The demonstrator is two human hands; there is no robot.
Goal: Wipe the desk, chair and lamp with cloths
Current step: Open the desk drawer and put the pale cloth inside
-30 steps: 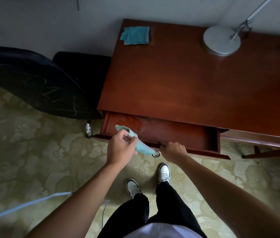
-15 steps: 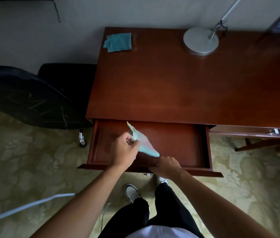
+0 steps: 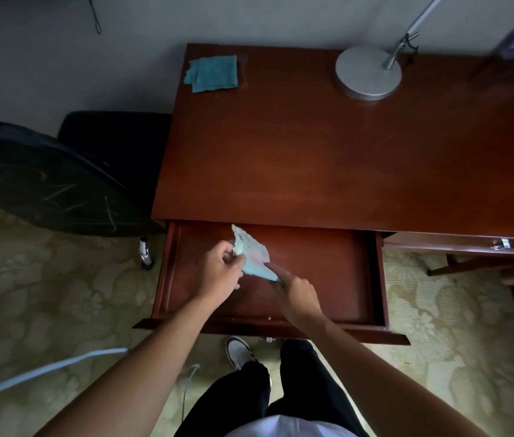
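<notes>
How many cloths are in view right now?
2: a teal cloth folded on the desk's back left corner, and a pale cloth pinched between both hands over the open drawer.

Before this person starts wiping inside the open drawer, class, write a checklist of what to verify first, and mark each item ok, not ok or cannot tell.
1. Drawer pulled out far enough to reach its floor: ok.
2. Pale cloth in hand: ok, left hand grips it, right hand pinches its lower corner.
3. Cloth spread flat for wiping: not ok, it hangs bunched above the drawer floor.
4. Drawer floor free of objects: ok in the visible part.
5. Spare teal cloth available on desk: ok.
6. Cloth damp or dry: cannot tell.
</notes>
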